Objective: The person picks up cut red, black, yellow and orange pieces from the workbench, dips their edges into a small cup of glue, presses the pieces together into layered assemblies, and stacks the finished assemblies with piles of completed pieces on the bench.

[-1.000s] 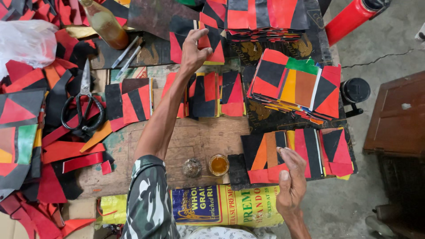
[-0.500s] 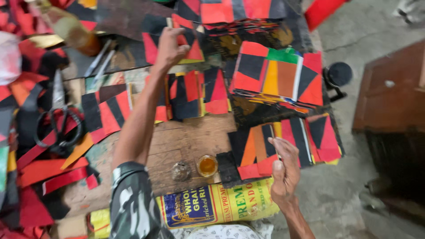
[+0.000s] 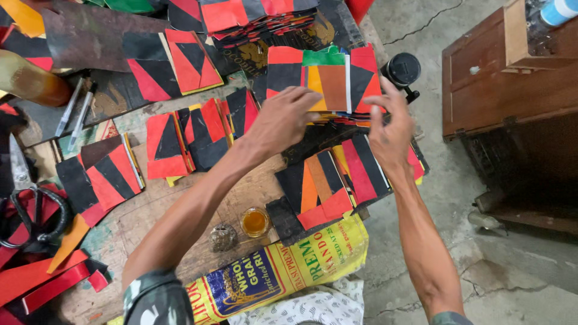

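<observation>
Item: stack of patchwork pieces (image 3: 325, 84), red, black, orange and green, lying on the far side of the table (image 3: 180, 210), directly under and between both hands; left hand (image 3: 283, 120) is reaching over the stack's near-left part, fingers spread wide and resting on the top piece, gripping nothing that shows; right hand (image 3: 390, 123) is hovering at the stack's right edge, fingers loosely open, thumb and forefinger nearing the red corner, not yet closed on it; orientation: the stack is lying flat, long axis running left to right across the person's view, slightly tilted, its fanned lower edges pointing toward the right hand; risks, as judged: the pieces are sitting loosely fanned, so a one-sided pull is likely sliding the layers askew or dragging several at once; a second pile (image 3: 337, 180) is lying just nearer the body, below both wrists, and a forearm sweeping back could be disturbing it; a small glass of amber liquid (image 3: 254, 221) is standing beneath the left forearm, open to being knocked over.
</observation>
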